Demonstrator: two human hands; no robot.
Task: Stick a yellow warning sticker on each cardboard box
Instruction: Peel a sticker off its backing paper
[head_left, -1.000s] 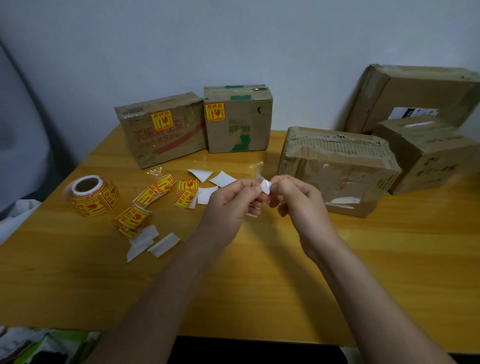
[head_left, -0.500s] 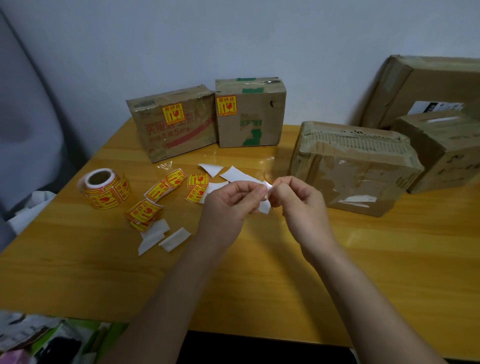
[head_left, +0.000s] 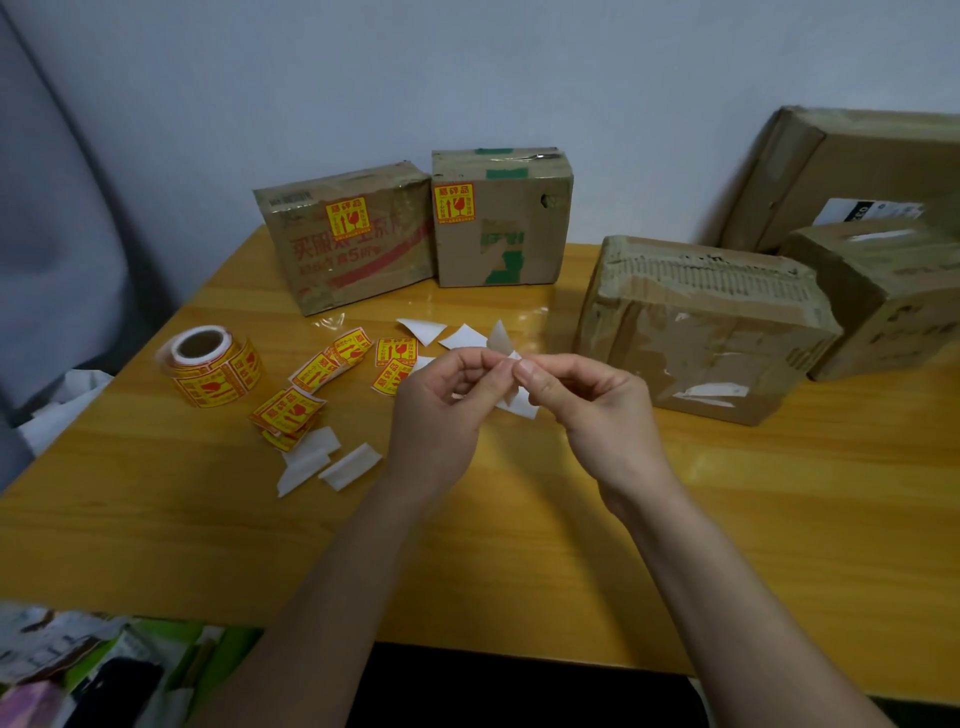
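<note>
My left hand (head_left: 441, 410) and my right hand (head_left: 592, 405) meet above the table's middle and both pinch one sticker piece (head_left: 519, 402), white side toward me, its backing partly peeled up. Two cardboard boxes at the back, the left box (head_left: 348, 260) and the middle box (head_left: 501, 244), each carry a yellow warning sticker. A worn box (head_left: 696, 332) to the right shows no sticker, and neither do a box (head_left: 893, 296) beyond it or the large box (head_left: 841, 161) against the wall. A sticker roll (head_left: 208, 364) lies at the left.
Loose yellow stickers (head_left: 332, 364) and white backing scraps (head_left: 327, 460) are scattered on the wooden table (head_left: 779, 519) left of my hands. A grey chair back stands at far left. Bags and clutter lie below the table's front-left edge.
The camera has shifted, so the scene slid right and down a little. My hands stay together on the sticker, and the backing now stands further peeled up between my fingertips.
</note>
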